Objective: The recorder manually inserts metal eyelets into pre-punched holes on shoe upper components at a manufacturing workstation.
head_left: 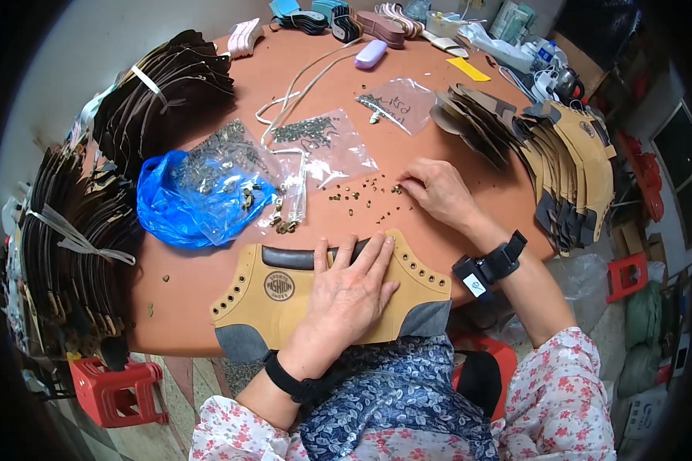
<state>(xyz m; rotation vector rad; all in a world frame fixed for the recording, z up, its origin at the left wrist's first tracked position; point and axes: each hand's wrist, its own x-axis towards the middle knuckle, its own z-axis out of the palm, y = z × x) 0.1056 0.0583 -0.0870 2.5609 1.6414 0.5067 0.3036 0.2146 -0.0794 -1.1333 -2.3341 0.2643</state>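
Picking an eyelet while the tan upper is held flat

The left hand (351,288) lies spread, palm down, on the tan upper (284,296), which sits at the near edge of the round table (454,100) with its rows of punched holes bare at both ends. Beyond the upper and a little to its right, the right hand (436,190) curls over a scatter of small eyelets (361,196), fingertips together at the nearest ones; whether one is already pinched I cannot tell. To do this well, I judge it best to keep the left palm pressing evenly so the upper cannot slide, and to take a single eyelet by its rim. Left of the eyelets, beyond the upper, lies a blue bag (184,203) of hardware; stacked uppers (569,161) lie to the upper's far right.
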